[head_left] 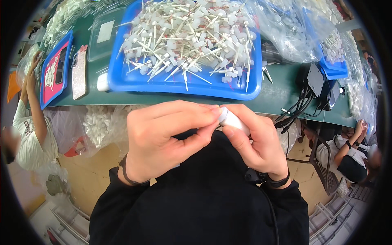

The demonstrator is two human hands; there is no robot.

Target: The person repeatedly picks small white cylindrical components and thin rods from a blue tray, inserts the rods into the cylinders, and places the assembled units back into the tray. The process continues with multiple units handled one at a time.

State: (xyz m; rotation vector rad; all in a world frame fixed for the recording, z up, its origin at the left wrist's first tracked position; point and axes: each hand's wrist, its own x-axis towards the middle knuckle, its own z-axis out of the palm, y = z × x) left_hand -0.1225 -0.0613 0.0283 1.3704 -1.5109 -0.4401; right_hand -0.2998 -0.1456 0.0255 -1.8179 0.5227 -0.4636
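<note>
My right hand [255,143] grips a small white plastic cylinder [232,121] between thumb and fingers, close above my dark lap. My left hand [163,139] meets it from the left, its fingertips pinched at the cylinder's end; whatever they pinch is too small to make out. Both wrists wear dark bands. Just beyond the hands stands a large blue tray [134,81] piled with several white plastic parts on thin cream sticks [192,36], on the green table [277,94].
A phone in a patterned case [79,71], a clear lidded box [104,34] and a second blue tray with a pink inside [57,67] lie left. Plastic bags of white parts [294,28] crowd the right, beside a black box with cables [316,81]. Other people sit at both sides.
</note>
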